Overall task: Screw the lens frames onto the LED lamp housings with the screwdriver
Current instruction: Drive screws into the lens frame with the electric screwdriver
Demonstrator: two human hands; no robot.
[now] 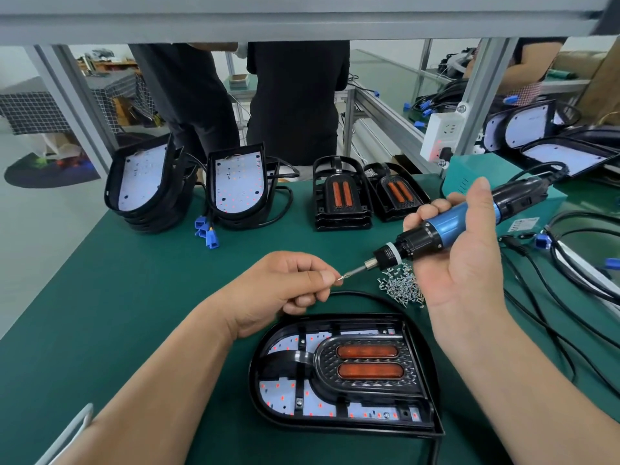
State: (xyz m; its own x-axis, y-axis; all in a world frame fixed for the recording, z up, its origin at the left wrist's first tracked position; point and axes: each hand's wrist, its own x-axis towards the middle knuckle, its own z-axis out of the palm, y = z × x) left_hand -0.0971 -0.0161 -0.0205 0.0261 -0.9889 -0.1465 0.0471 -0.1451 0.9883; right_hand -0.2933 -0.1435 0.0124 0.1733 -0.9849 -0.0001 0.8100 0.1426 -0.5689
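Green matting is laid over the tabletop [134,280] seen in the head view. A blue-bodied screwdriver [446,226] is grasped by the right grip [463,260], fingers wrapped round its barrel, with the bit angled down toward the left grip [278,290]. A single screw [340,279] is pinched between thumb and forefinger of the left grip and is held at the bit's tip. Just below both grips the LED lamp housing [258,391] is laid flat, with the lens frame [365,364] seated inside it. A loose pile of screws [402,288] is found just under the right grip. The step in hand is judged to be loading a screw onto the bit. Next, the loaded bit would need to be brought down upright into a frame hole and kept square, so that the screw is neither dropped nor cross-threaded
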